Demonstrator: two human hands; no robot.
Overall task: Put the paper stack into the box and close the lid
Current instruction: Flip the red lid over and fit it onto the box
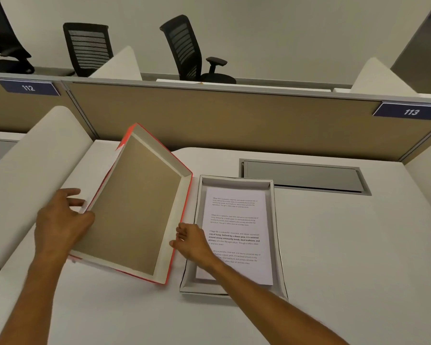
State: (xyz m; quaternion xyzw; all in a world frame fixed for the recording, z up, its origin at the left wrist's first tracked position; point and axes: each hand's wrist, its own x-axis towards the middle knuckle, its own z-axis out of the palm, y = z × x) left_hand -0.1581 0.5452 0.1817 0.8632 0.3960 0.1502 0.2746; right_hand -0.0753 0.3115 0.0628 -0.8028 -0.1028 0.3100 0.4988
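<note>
A shallow white box [278,232] lies open on the desk, right of centre. The paper stack [237,220], white sheets with printed text, rests flat inside it. To its left the lid [135,210], red outside and brown cardboard inside, is upside down and tilted, its left side raised. My left hand [60,225] grips the lid's left edge. On the lid's right edge my right hand [192,240] holds the rim, with its forearm crossing over the box's near corner.
The white desk [346,257] has a grey cable-tray cover [304,176] behind the box. A tan partition [222,118] with labels 112 and 113 closes off the back. A curved white divider [35,170] rises at the left. Black office chairs stand beyond the partition.
</note>
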